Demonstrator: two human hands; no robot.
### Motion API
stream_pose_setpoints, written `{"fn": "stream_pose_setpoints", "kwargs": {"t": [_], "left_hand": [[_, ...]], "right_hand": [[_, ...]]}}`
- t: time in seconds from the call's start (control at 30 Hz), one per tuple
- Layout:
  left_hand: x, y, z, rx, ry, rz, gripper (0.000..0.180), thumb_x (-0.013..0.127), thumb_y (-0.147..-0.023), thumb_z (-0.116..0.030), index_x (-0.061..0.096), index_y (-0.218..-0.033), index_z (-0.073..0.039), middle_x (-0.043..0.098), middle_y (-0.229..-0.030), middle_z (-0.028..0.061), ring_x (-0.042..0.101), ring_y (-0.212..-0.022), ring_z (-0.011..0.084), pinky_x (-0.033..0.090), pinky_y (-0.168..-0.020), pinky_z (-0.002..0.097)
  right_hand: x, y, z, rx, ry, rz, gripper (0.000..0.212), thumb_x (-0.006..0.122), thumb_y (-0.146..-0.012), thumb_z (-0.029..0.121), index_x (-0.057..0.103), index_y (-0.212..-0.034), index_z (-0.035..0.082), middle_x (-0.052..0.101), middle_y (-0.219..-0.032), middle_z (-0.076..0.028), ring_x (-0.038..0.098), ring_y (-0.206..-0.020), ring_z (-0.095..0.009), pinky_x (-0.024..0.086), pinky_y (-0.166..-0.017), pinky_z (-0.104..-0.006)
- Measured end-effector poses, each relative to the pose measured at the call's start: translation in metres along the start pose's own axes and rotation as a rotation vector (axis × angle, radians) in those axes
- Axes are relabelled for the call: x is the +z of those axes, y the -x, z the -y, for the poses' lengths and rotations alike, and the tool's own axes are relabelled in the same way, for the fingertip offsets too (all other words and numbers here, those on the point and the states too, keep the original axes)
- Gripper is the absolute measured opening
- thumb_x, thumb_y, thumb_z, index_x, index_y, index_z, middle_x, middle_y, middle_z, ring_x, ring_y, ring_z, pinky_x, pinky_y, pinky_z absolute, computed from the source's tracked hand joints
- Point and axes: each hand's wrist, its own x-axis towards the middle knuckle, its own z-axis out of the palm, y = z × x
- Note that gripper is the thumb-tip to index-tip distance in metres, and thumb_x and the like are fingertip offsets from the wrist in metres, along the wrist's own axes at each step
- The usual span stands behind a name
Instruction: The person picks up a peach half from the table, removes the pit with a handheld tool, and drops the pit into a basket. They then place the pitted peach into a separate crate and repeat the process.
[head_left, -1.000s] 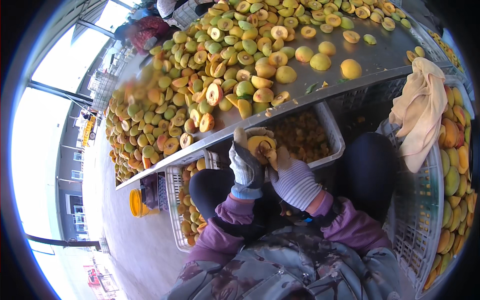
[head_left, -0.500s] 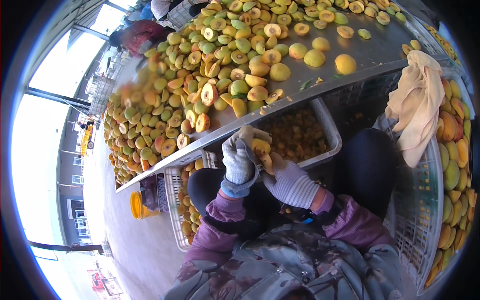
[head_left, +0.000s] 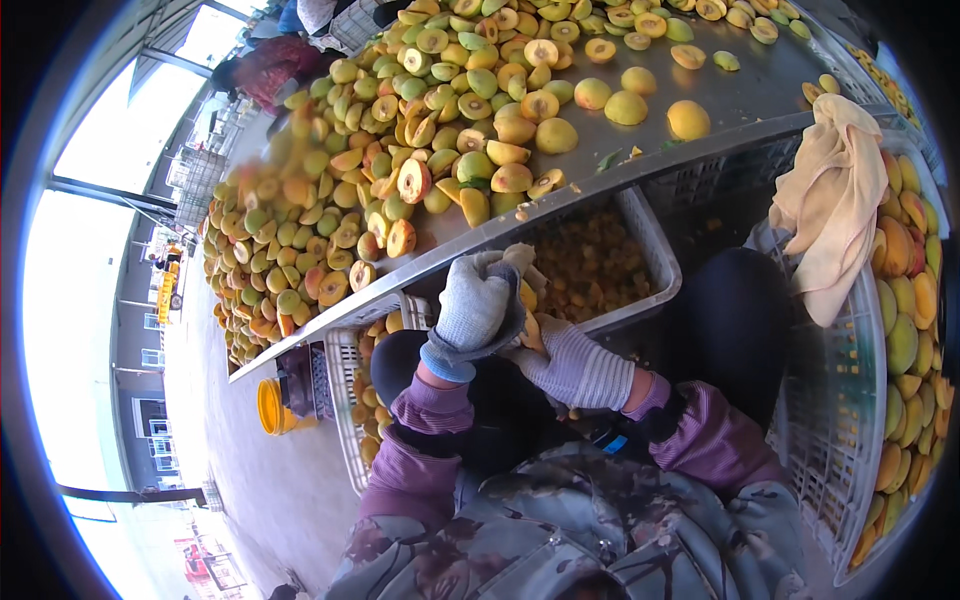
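Note:
Both my hands wear pale knit gloves and meet above my lap, in front of the metal table's edge. With its fingers curled, my left hand [head_left: 474,308] is closed around a yellow peach half [head_left: 528,296], which shows only in part. Just below and to the right, my right hand [head_left: 580,368] is closed against the lower side of the fruit. Its fingertips are partly hidden, and whatever else it holds cannot be made out. Beyond my hands, a crate [head_left: 668,270] under the table edge holds small, brownish-yellow pieces.
Many halved peaches [head_left: 415,180] are heaped on the metal table [head_left: 740,105]. A crate of peach halves [head_left: 905,340] stands at my right, a beige cloth [head_left: 830,205] over its rim. Another crate [head_left: 345,400] and a yellow bucket [head_left: 272,405] are at left. A person [head_left: 275,70] is at far left.
My left hand has turned so its back faces up more, covering more of the peach half. My right hand has shifted slightly left. The view has moved a little.

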Motion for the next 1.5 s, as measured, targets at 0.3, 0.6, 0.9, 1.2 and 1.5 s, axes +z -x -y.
{"fn": "stream_pose_setpoints", "kwargs": {"t": [0.3,0.6,0.9,1.2,1.5], "left_hand": [[-0.018,-0.012,0.005,0.357,-0.289,0.304,0.018,0.06,-0.083,-0.017,0.07,-0.085,-0.001,0.069,-0.077,0.0134,0.065,-0.066,0.0202,0.052,-0.064,0.0311],[0.015,-0.019,0.037,0.441,0.752,0.455,0.044,0.061,-0.088,-0.041,0.064,-0.083,0.003,0.065,-0.076,0.0162,0.065,-0.074,0.0257,0.052,-0.066,0.0321],[0.008,-0.033,0.035,0.378,0.706,-0.15,0.056,0.043,-0.098,-0.052,0.059,-0.096,0.001,0.065,-0.089,0.0137,0.064,-0.082,0.0237,0.053,-0.073,0.0326],[-0.137,0.073,0.068,0.075,-0.353,-0.79,0.024,0.061,-0.092,-0.021,0.07,-0.097,0.0,0.07,-0.082,0.0075,0.062,-0.072,0.0123,0.049,-0.07,0.025],[-0.169,0.01,0.064,0.04,-0.651,-0.606,0.026,0.066,-0.083,-0.018,0.07,-0.104,-0.005,0.07,-0.095,0.0152,0.068,-0.084,0.0239,0.051,-0.078,0.0334]], "right_hand": [[-0.01,0.002,0.013,0.165,-0.226,0.117,0.023,0.057,-0.091,0.019,0.057,-0.105,0.001,0.061,-0.074,-0.01,0.061,-0.067,-0.023,0.05,-0.063,-0.0346],[-0.011,0.006,0.028,0.379,-0.649,0.213,0.016,0.059,-0.093,0.021,0.056,-0.088,0.005,0.053,-0.057,-0.002,0.049,-0.042,-0.009,0.042,-0.04,-0.0248],[-0.018,0.003,0.027,0.333,-0.82,0.142,0.021,0.059,-0.093,0.025,0.052,-0.084,0.007,0.05,-0.058,-0.002,0.045,-0.038,-0.011,0.039,-0.036,-0.0257],[-0.029,-0.001,0.024,0.584,-1.22,-0.104,0.015,0.06,-0.091,0.022,0.053,-0.087,0.01,0.05,-0.062,0.002,0.043,-0.039,-0.008,0.036,-0.035,-0.0248],[-0.018,-0.005,0.015,0.575,-0.966,-0.038,0.018,0.062,-0.09,0.022,0.053,-0.086,0.007,0.052,-0.059,-0.002,0.05,-0.04,-0.012,0.045,-0.035,-0.0288]]}}
